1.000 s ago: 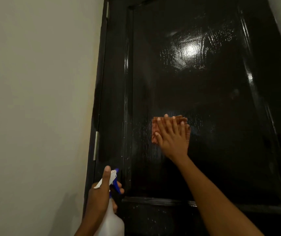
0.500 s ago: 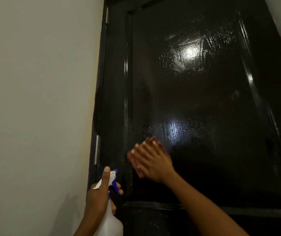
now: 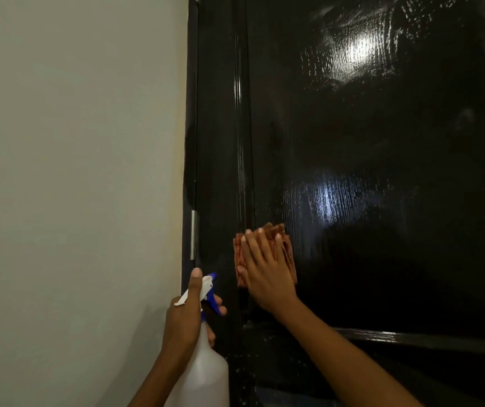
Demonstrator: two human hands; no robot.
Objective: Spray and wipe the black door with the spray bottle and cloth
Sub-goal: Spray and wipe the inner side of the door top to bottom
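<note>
Door: black door [image 3: 382, 177] fills the right of the view; its large recessed panel is glossy and streaked, with bright patches of wet sheen near the top and at mid-height, so much of the panel is judged to have been sprayed and gone over already.
Lower rail: droplets are seen on the rail [image 3: 279, 368] beneath the panel's bottom edge, unwiped as far as can be told; this strip is judged to be left to do.
Hinge-side stile: the narrow strip [image 3: 220, 171] along the door's left edge shows a thin wet gleam; whether it has been wiped cannot be told.
Wall: a pale wall [image 3: 74, 171] takes up the left of the view; a metal hinge [image 3: 194, 235] sits at the door's left edge.
Spray bottle: the white spray bottle [image 3: 206, 374] with its blue trigger is held upright near the door's lower left edge, nozzle towards the door.
Left hand: the left hand [image 3: 185, 318] is wrapped round the bottle's neck, thumb raised along the sprayer head, fingers curled at the trigger.
Right hand: the right hand [image 3: 267, 268] is laid flat, fingers straight, pressing on the cloth.
Cloth: the folded reddish-brown cloth [image 3: 264, 254] is pressed against the panel's lower left corner, just beside the bottle's nozzle.
Progress: wiping is judged well under way; the lower rail and whatever lies out of view remain.
</note>
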